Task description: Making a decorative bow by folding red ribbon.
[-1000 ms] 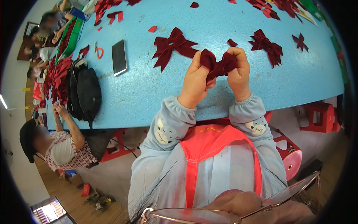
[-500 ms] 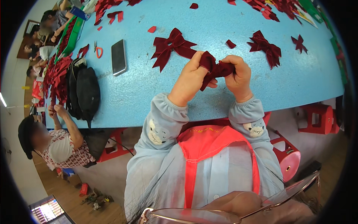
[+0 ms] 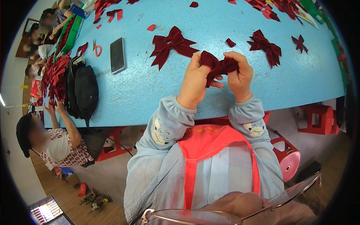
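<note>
Held dark-red bow (image 3: 216, 69) over the counter (image 3: 150, 95), near side; long axis roughly left to right, one tail pointing toward me. My left fingers (image 3: 194, 62) pinch its left loop, right fingers (image 3: 241, 60) its right. Second bow (image 3: 174, 36) lies beyond, left.

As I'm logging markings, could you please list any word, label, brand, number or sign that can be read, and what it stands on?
None is clear enough to quote.
Red apron: yellow lettering near its far edge, too blurred.
Left sleeve: dark marks on a pale patch, too small to read.
Right sleeve: dark script on a pale patch, too small to read.
Dark red bow in left hand and right hand: none.
</note>
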Demonstrator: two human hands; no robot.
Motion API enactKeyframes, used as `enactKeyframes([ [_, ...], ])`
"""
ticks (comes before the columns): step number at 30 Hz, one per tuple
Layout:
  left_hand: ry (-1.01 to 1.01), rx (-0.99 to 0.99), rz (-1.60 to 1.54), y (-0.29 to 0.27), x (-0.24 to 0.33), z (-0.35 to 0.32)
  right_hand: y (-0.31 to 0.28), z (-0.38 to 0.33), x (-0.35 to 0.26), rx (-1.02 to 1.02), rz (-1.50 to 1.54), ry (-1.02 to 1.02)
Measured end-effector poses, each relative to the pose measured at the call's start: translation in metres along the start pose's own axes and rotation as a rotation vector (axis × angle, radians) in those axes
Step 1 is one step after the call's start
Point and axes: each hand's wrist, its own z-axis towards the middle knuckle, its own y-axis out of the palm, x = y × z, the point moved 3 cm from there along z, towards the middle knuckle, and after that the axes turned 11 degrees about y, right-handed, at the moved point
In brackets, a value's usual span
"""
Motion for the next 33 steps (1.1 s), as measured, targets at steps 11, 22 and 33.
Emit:
enactKeyframes([
  [11, 0.210, -0.021, 0.456, -0.014, -0.018, 0.014, 0.007, -0.006, 0.003, 0.085, -0.206, -0.073],
  [22, 0.313, 0.103, 0.084, -0.001, -0.023, 0.011, 0.014, -0.005, 0.002, 0.159, 0.184, 0.311],
  [33, 0.314, 0.021, 0.040, 0.002, -0.013, 0.016, 0.012, 0.008, 0.007, -0.018, 0.558, 0.415],
])
